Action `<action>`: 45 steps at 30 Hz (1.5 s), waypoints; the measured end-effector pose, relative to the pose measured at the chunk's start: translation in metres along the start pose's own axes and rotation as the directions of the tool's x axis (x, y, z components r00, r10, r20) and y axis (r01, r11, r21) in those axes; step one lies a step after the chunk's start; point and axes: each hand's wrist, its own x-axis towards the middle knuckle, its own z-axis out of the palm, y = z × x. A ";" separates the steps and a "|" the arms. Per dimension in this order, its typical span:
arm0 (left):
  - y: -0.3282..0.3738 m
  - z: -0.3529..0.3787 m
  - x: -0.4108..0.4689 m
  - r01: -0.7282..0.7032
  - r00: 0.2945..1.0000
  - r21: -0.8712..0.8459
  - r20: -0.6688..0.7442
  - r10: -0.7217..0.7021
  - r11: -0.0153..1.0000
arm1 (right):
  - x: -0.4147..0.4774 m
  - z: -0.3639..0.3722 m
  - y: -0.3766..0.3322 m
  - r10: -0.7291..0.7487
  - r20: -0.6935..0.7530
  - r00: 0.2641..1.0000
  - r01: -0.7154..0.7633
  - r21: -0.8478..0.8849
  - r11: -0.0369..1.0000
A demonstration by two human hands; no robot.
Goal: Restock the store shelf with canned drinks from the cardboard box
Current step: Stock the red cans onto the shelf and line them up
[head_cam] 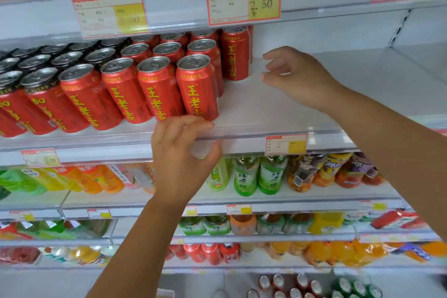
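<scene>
Left hand reaches up from bottom, fingers curled over clear plastic front rail of white store shelf, thumb underneath, gripping the rail just below the front-row can. Right hand hovers over bare part of same shelf, fingers loosely bent, narrow gap to thumb, holding nothing, just right of the cans. Red metal drink cans with yellow lettering stand upright in rows on left half of shelf, silver tops up. Green plastic bottles on shelf below
</scene>
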 end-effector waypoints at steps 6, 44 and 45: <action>0.079 0.057 -0.073 -0.018 0.925 -0.332 0.353 0.142 0.943 | -0.145 -0.045 0.057 0.009 -0.232 0.973 0.043 0.216 0.975; 0.108 0.568 -0.807 -0.146 -0.079 -0.284 0.958 0.275 0.948 | -0.674 0.427 0.783 0.991 0.133 0.013 -0.974 0.225 -0.018; 0.105 0.570 -0.809 -0.173 -0.082 -0.309 0.951 0.299 0.935 | -0.674 0.429 0.784 0.992 0.123 0.028 -0.975 0.222 0.000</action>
